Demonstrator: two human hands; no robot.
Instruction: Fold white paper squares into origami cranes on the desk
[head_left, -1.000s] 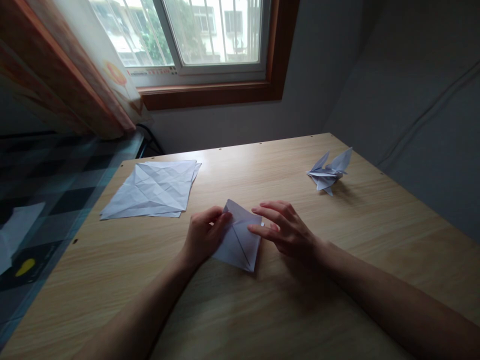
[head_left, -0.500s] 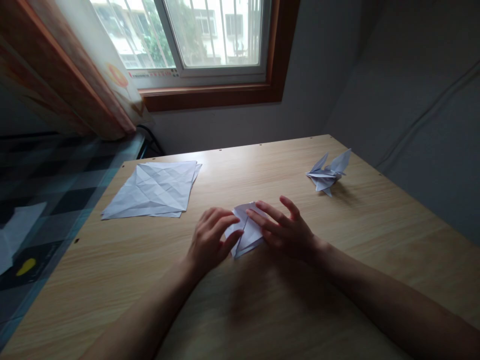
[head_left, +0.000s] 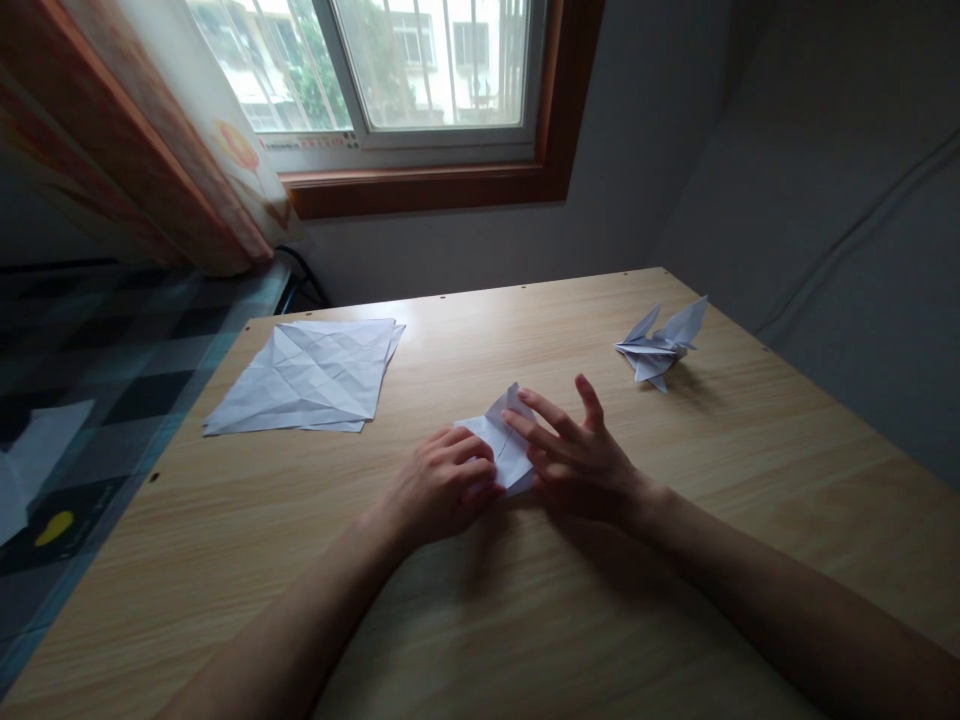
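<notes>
Between my hands, a folded sheet of white paper [head_left: 511, 456] rests on the wooden table [head_left: 420, 620], one flap tilted up at its far corner. My left hand [head_left: 454, 480] is curled over the near left part of the paper, gripping it between thumb and fingers. My right hand [head_left: 581, 455] holds the paper's right side, with two fingers on the raised flap and one finger lifted away. The right thumb is mostly hidden.
Creased white sheets [head_left: 315, 375] lie stacked at the table's far left. A folded paper figure with pointed wings [head_left: 656, 348] stands at the far right. Left of the table, a dark checked cloth [head_left: 90, 350] carries more paper [head_left: 49, 455]. A window [head_left: 435, 70] is behind.
My left hand has moved right and closed on the paper. The paper has turned a little, and its far flap now stands higher under my right fingers.
</notes>
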